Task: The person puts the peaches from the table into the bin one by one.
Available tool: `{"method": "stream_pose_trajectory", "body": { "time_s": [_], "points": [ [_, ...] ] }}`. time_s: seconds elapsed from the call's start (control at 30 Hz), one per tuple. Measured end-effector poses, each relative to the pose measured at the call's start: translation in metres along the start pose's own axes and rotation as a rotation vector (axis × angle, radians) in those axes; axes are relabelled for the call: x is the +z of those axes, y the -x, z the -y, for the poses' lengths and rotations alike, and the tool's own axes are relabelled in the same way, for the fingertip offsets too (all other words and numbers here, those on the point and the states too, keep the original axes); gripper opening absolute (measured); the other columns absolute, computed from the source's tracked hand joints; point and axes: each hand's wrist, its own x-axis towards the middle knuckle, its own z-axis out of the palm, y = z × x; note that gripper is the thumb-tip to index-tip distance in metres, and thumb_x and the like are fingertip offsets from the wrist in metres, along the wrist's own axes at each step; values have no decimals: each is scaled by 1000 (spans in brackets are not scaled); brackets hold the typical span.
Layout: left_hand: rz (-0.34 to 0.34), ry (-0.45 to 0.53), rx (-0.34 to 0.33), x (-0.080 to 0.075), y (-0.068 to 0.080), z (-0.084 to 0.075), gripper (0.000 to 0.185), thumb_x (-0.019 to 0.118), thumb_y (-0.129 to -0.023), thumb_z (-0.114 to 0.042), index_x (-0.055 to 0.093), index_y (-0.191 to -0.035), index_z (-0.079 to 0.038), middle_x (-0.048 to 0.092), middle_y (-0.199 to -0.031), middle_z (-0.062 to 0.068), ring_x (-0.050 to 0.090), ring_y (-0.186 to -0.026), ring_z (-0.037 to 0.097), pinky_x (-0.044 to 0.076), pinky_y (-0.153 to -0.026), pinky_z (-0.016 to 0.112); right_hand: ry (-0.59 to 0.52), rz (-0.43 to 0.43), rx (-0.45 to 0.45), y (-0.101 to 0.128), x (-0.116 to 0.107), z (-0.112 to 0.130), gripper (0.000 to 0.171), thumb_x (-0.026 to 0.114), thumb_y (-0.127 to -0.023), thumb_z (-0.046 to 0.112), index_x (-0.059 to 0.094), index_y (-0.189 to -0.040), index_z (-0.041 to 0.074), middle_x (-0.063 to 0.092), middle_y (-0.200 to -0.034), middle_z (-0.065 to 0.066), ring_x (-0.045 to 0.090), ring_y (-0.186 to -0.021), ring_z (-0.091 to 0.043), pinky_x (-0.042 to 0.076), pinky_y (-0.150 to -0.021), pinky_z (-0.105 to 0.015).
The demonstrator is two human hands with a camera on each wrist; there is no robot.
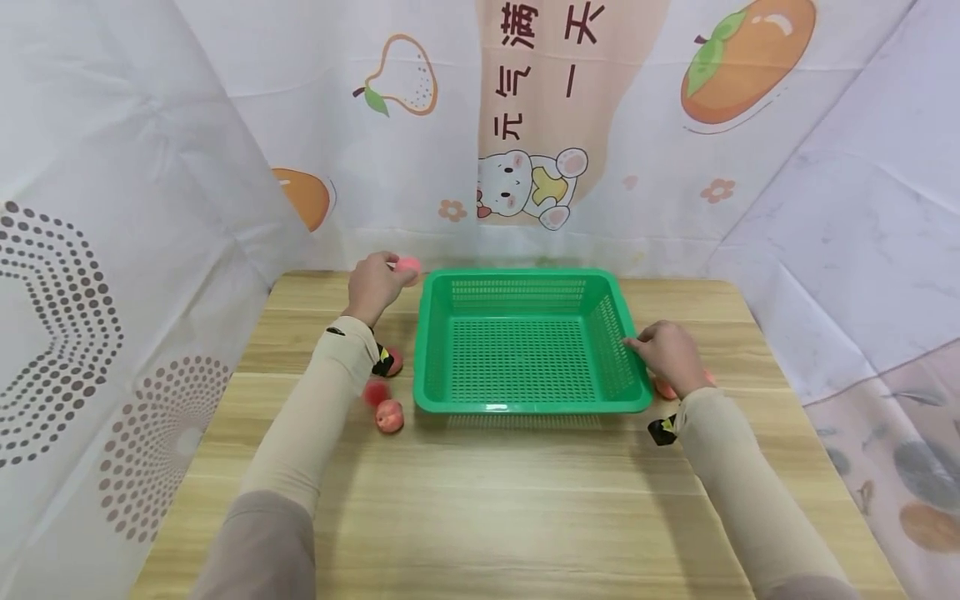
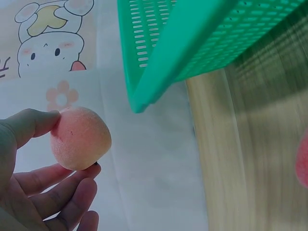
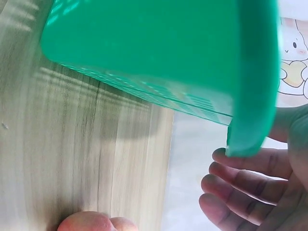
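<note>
My left hand (image 1: 372,285) pinches a pink peach (image 2: 81,138) between thumb and fingertips, beside the far left corner of a green plastic basket (image 1: 525,407). The left wrist view has this fruit apart from the rim, with the other fingers curled beneath it. At the basket's right side, my right hand (image 1: 671,354) grips the rim with the thumb on one face and fingers under the edge. In the right wrist view the basket's wall (image 3: 144,43) fills the upper part, and its slotted floor shows in the head view.
Left of the basket lie several peaches, one (image 1: 389,416) near its front corner and another (image 1: 393,361) partly behind the left wrist. More peaches (image 3: 86,222) sit under the right hand. A printed curtain (image 1: 645,208) hangs behind the wooden table (image 1: 495,508).
</note>
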Motion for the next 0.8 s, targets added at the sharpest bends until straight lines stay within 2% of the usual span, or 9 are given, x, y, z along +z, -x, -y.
{"method": "stream_pose_trajectory", "body": {
  "time_s": [0.2, 0.33, 0.53, 0.8],
  "points": [
    [7, -23, -5, 0, -2, -9, 52, 59, -90, -36, 60, -132, -6, 69, -119, 15, 64, -104, 34, 50, -86, 47, 4, -8, -16, -1, 0, 1, 39, 62, -95, 25, 69, -99, -13, 68, -103, -31, 63, -96, -44, 50, -84, -54],
    [29, 14, -7, 3, -2, -17, 54, 60, -91, -37, 56, -135, -7, 67, -122, 15, 63, -106, 33, 49, -88, 47, 3, 7, 8, -1, -1, 0, 40, 62, -95, 26, 69, -100, -13, 69, -101, -30, 64, -93, -42, 50, -82, -53],
    [62, 86, -17, 12, -1, -28, 58, 60, -92, -37, 49, -141, -8, 63, -127, 16, 61, -110, 33, 46, -93, 49, 21, 10, -11, -1, -3, 0, 40, 61, -95, 26, 69, -101, -13, 70, -99, -29, 64, -93, -43, 50, -82, -54],
    [83, 118, -15, 27, 0, -34, 62, 62, -93, -38, 44, -146, -11, 64, -126, 14, 61, -110, 30, 46, -93, 47, 42, 16, -19, 0, -3, 4, 39, 61, -96, 24, 69, -102, -14, 70, -98, -29, 64, -90, -42, 50, -80, -53]
  ]
}}
